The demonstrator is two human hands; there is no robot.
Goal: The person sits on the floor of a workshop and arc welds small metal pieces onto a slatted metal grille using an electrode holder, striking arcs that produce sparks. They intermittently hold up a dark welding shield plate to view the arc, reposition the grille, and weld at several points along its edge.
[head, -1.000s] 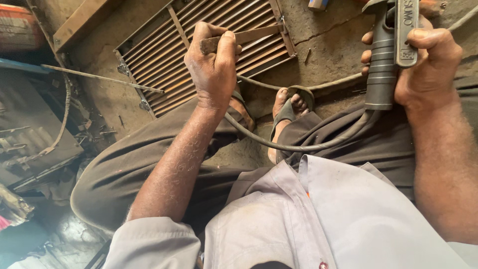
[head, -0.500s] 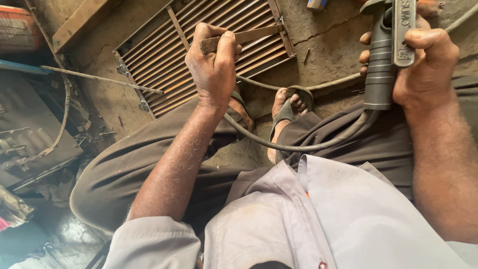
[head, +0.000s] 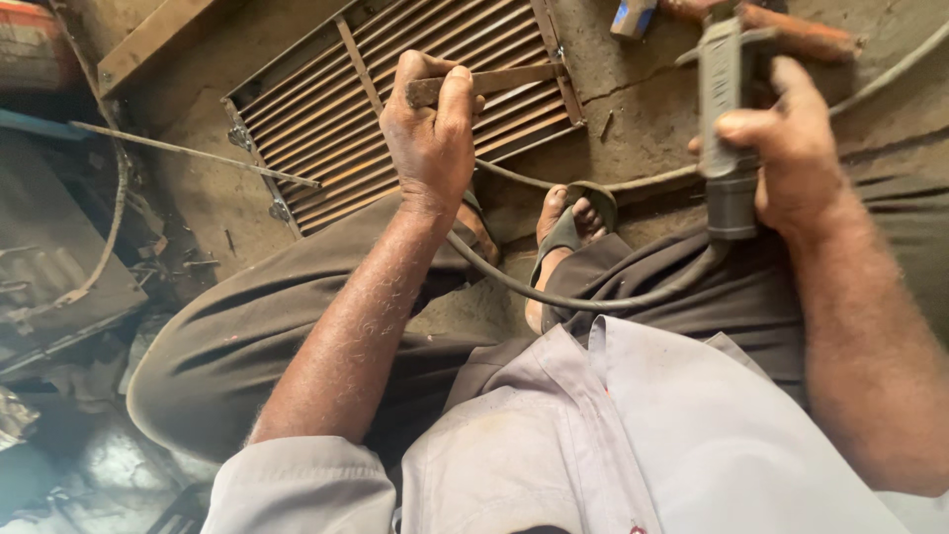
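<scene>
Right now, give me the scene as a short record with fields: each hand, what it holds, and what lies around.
left hand: the left hand grips a flat metal bar laid across the metal grille
right hand: the right hand is closed round a grey welding holder, held upright
cable: a dark cable runs from the holder's lower end across the lap
ground: the grille lies flat on the dirt floor; a thin rod lies across its left edge
feet: a sandalled foot rests just below the grille
</scene>
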